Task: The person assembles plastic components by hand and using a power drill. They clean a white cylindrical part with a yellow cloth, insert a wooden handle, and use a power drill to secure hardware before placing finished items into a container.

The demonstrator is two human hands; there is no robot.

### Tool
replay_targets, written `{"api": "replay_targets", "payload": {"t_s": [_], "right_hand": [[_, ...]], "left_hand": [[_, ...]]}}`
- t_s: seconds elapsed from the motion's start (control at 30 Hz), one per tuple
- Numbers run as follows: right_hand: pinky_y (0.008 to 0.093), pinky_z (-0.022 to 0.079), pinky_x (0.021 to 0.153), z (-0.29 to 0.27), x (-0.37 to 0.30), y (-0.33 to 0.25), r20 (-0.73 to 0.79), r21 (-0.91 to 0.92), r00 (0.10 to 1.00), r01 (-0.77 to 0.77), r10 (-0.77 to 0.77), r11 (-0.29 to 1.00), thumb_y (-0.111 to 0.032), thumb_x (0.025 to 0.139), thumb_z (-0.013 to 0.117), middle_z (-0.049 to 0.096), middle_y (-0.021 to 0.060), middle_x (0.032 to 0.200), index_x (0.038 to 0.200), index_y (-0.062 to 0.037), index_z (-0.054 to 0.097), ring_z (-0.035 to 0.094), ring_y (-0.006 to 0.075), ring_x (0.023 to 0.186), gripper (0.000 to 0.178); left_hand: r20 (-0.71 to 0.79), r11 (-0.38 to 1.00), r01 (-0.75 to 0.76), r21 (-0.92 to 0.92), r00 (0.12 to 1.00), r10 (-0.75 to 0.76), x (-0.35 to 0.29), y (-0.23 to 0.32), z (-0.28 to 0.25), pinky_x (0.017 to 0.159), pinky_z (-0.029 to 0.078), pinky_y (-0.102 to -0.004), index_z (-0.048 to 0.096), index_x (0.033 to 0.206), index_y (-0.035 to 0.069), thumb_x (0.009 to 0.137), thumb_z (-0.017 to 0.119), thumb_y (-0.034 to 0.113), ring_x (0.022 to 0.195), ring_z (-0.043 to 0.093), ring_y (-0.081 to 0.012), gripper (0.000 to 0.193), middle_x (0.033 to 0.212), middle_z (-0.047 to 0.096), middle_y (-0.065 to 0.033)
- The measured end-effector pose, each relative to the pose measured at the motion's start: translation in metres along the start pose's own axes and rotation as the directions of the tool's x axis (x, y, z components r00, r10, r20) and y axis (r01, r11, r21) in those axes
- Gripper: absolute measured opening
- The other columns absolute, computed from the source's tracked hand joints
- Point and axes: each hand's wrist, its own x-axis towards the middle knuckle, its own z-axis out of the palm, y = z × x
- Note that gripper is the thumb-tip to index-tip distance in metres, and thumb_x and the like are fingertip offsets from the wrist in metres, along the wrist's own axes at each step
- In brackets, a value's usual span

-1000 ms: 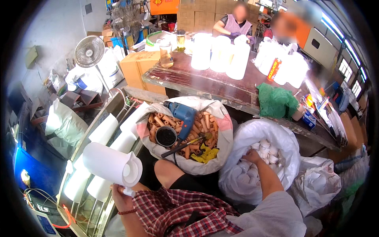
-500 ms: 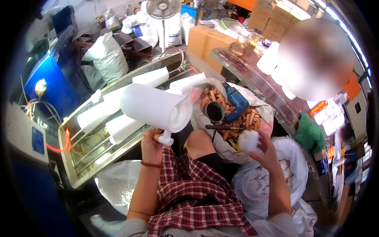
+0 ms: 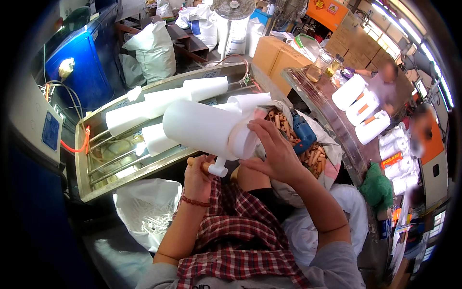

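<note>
A large white plastic cylinder (image 3: 199,126) lies tilted in front of me. A short white stem (image 3: 219,166) comes off its side near the right end, with a brown tubular grip (image 3: 206,167) on the stem's crosspiece. My left hand (image 3: 197,180) is closed round this grip, below the cylinder. At the cylinder's right end, my right hand (image 3: 274,149) has its thumb and fingers curved round the rim, against a white round cap (image 3: 248,144). The palm side and part of the cap are hidden.
A wooden-framed rack (image 3: 89,180) with rods carries several white cylinders. Right of it, a sack (image 3: 332,156) holds brown tubes and a blue drill (image 3: 303,132). A bag of white strips (image 3: 156,216) stands at lower left. Handled cylinders (image 3: 370,127) stand on the bench; another person is beyond.
My right hand has moved up and left from the sack, bringing the white round cap to the cylinder's end. My left hand keeps its hold on the grip. The view has shifted.
</note>
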Motion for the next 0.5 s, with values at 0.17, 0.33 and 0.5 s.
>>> {"api": "replay_targets", "payload": {"t_s": [0.17,0.33,0.5], "right_hand": [[0.0407,0.045,0.091,-0.002,0.009,-0.004,0.078,-0.076,0.995,0.067,-0.061,0.995,-0.022,0.07,0.077,0.044,0.0155,0.124,0.127,-0.0052,0.044,0.049,0.0356,0.113,0.068],[0.0391,0.048,0.083,0.002,0.015,-0.007,0.09,-0.166,0.996,0.04,-0.025,0.985,-0.025,0.07,0.078,0.049,0.0138,0.118,0.132,-0.0087,0.042,0.056,0.0314,0.104,0.073],[0.0333,0.051,0.073,-0.003,0.026,-0.021,0.313,-0.051,0.892,-0.328,0.327,0.943,-0.029,0.073,0.078,0.062,0.0111,0.094,0.143,-0.0079,0.026,0.065,0.0242,0.08,0.09]], "left_hand": [[-0.055,0.997,-0.012,-0.075,0.998,0.007,-0.012,0.011,0.012,0.066,0.056,-0.0338,0.047,0.091,0.005,0.09,0.054,0.008,0.08,0.062,-0.0193,0.008,0.087,0.061,-0.0131],[-0.033,0.998,-0.035,-0.057,0.999,0.033,-0.017,0.018,0.013,0.067,0.056,-0.0341,0.047,0.095,0.004,0.09,0.053,0.009,0.084,0.062,-0.0208,0.01,0.086,0.061,-0.0129],[-0.017,0.996,-0.091,-0.016,0.996,0.091,-0.019,0.024,0.011,0.078,0.055,-0.0351,0.046,0.089,0.006,0.093,0.051,0.015,0.097,0.061,-0.0228,0.011,0.085,0.062,-0.0109]]}}
